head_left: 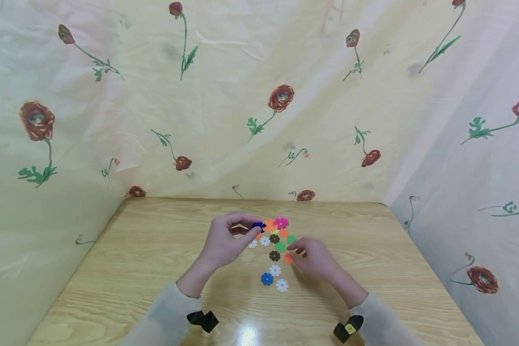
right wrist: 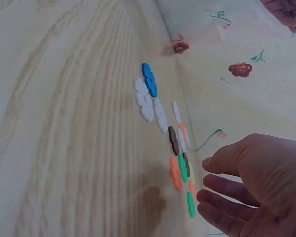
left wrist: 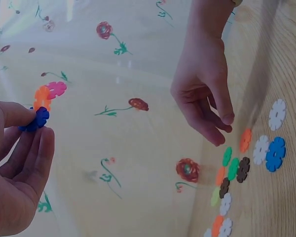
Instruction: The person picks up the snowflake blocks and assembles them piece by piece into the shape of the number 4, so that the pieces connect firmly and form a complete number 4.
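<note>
My left hand (head_left: 226, 241) pinches a dark blue notched plastic disc (left wrist: 38, 118) between thumb and fingers, raised above the table. Joined to that disc is an orange disc (left wrist: 42, 98), and a pink disc (left wrist: 56, 89) is fixed at its far end. Over the right side of the loose discs hangs my right hand (head_left: 315, 259), fingers loosely bent and holding nothing. Close to its fingertips lie a green disc (right wrist: 191, 204) and an orange disc (right wrist: 175, 173) on the tabletop.
Further loose discs lie flat on the wooden table (head_left: 155, 259), among them brown (head_left: 274, 256), blue (head_left: 266, 279) and white (head_left: 282, 285) ones. A flowered cloth (head_left: 225, 120) hangs behind the table and along both sides.
</note>
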A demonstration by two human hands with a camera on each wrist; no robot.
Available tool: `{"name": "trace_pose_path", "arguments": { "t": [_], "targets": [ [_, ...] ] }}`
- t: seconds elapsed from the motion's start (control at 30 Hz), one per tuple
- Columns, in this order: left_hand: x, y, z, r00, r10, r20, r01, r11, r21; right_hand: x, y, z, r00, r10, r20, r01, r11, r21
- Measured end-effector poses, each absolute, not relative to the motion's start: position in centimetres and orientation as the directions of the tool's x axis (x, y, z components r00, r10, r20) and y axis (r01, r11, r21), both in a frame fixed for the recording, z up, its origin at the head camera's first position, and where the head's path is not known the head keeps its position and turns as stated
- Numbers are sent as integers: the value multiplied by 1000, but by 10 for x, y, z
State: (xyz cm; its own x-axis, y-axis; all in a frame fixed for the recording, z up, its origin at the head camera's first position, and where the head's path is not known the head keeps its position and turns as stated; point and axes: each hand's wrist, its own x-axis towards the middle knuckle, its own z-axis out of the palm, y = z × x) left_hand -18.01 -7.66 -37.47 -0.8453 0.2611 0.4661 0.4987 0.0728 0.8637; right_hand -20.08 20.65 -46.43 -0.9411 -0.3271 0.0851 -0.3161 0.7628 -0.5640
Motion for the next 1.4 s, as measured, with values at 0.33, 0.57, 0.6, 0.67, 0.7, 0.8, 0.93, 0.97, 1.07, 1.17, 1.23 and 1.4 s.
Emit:
{"name": "trace_pose_path", "arguments": {
  "t": [0.33, 0.57, 0.6, 0.67, 0.7, 0.8, 0.93, 0.97, 1.07, 1.17, 1.23, 1.4],
  "targets": [
    [-181, -74, -376, -843, 269, 466, 502, 80, 861, -200, 204, -473, -902, -425, 77, -410, 784, -466],
    [-182, -71, -376, -841, 274, 467, 502, 70, 862, -203, 201, -475, -893, -440, 94, -438, 801, -407],
    [-182, -71, -376, -841, 276, 466, 501, 68, 863, -203, 202, -475, -890, -444, 99, -444, 801, -401],
    [-182, -70, -375, -844, 279, 459, 494, 72, 866, -203, 202, -475, -885, -452, 113, -459, 802, -382],
    [-182, -69, -375, -845, 280, 456, 492, 73, 867, -204, 202, -476, -881, -457, 119, -467, 804, -369],
    [-182, -68, -375, -847, 287, 448, 487, 80, 870, -205, 203, -476, -873, -469, 130, -484, 806, -340],
    [-183, -69, -375, -853, 281, 440, 481, 96, 871, -206, 203, -476, -843, -516, 152, -538, 804, -254],
    [-183, -69, -375, -853, 278, 441, 482, 99, 871, -206, 203, -476, -833, -530, 158, -553, 802, -223],
    [-183, -69, -375, -854, 276, 441, 481, 98, 871, -207, 203, -476, -805, -567, 173, -589, 798, -127],
    [-183, -68, -375, -850, 282, 444, 485, 91, 870, -208, 203, -476, -798, -576, 177, -595, 800, -82],
    [-183, -68, -375, -850, 283, 444, 484, 88, 871, -208, 203, -477, -797, -576, 180, -595, 800, -74],
    [-183, -68, -376, -848, 280, 449, 490, 93, 867, -207, 204, -476, -798, -572, 190, -594, 799, -93]
  ]
}}
